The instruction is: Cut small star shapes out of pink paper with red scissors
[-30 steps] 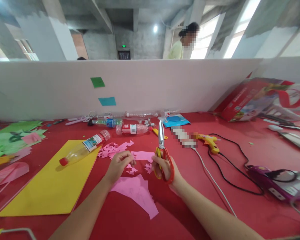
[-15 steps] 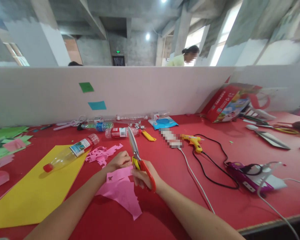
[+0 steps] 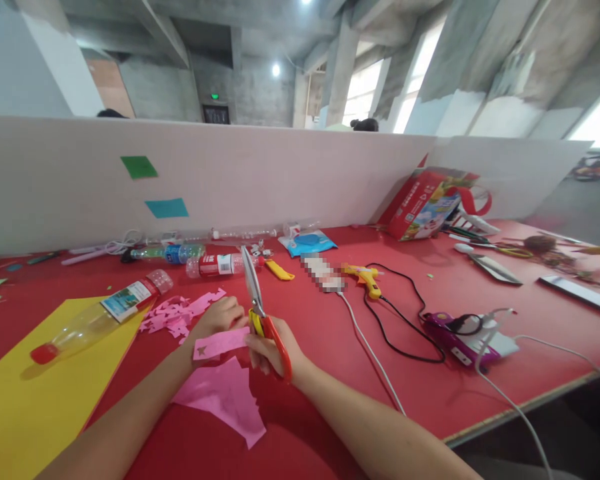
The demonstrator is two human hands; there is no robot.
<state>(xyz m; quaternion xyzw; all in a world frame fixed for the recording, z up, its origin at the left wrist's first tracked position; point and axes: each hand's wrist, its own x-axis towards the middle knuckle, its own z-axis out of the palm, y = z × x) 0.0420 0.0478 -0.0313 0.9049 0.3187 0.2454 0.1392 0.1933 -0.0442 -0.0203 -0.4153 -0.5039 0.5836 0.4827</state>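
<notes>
My right hand [image 3: 271, 347] is closed round the red and yellow handles of a pair of scissors [image 3: 258, 308], whose closed blades point up and away. My left hand [image 3: 219, 316] pinches a small pink paper strip [image 3: 220, 343] with a star-shaped hole near its left end, held just left of the scissors. Below both hands a larger pink paper sheet [image 3: 223, 399] lies on the red table [image 3: 330, 333]. A heap of pink paper scraps [image 3: 173, 315] lies just beyond my left hand.
A yellow sheet [image 3: 25, 393] with a plastic bottle [image 3: 97, 317] on it lies to the left. More bottles [image 3: 215, 265], a yellow glue gun [image 3: 363, 277] with black cable, a purple device [image 3: 460, 333] and a red box [image 3: 423, 203] sit farther off. A white partition [image 3: 280, 173] stands behind.
My left hand has lifted a pink strip off the table and brought it beside the scissors. The scissors tilted left. The view swung to the right, and the person behind the partition sank lower.
</notes>
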